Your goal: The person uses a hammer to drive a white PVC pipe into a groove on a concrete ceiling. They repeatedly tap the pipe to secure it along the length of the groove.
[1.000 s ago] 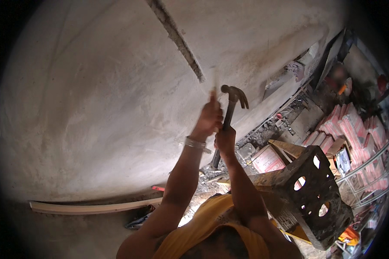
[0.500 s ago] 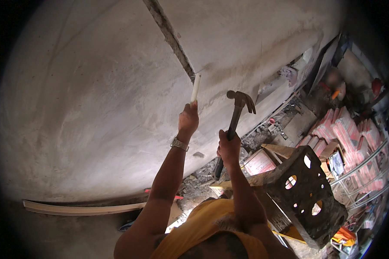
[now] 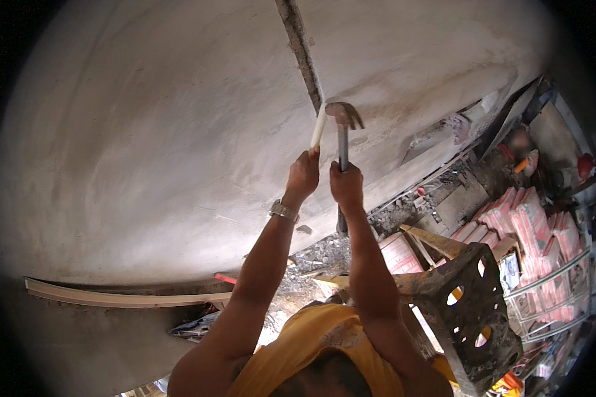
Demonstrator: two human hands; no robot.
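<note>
My left hand (image 3: pixel 303 173), a watch on its wrist, is closed around a white tube-like piece (image 3: pixel 318 132). That piece points up to the lower end of a narrow groove (image 3: pixel 302 56) cut in the grey plastered wall (image 3: pixel 146 165). Close on its right, my right hand (image 3: pixel 347 185) grips the dark handle of a claw hammer (image 3: pixel 343 142). The hammer's striking face is at the upper end of the white piece; whether they touch I cannot tell. Its claw points right and looks slightly blurred.
A stepladder with a dark, holed top (image 3: pixel 437 301) stands at my right. Beyond it lie stacked pink-and-white packs (image 3: pixel 526 218) and metal rails (image 3: pixel 556 271). Rubble (image 3: pixel 437 192) lines the wall's foot. A long pale strip (image 3: pixel 112 294) lies at the left. Another person (image 3: pixel 520 142) is far right.
The hammer has moved up and left, from apart to beside the white piece's upper end. My left hand keeps its hold. The whole view has shifted slightly.
</note>
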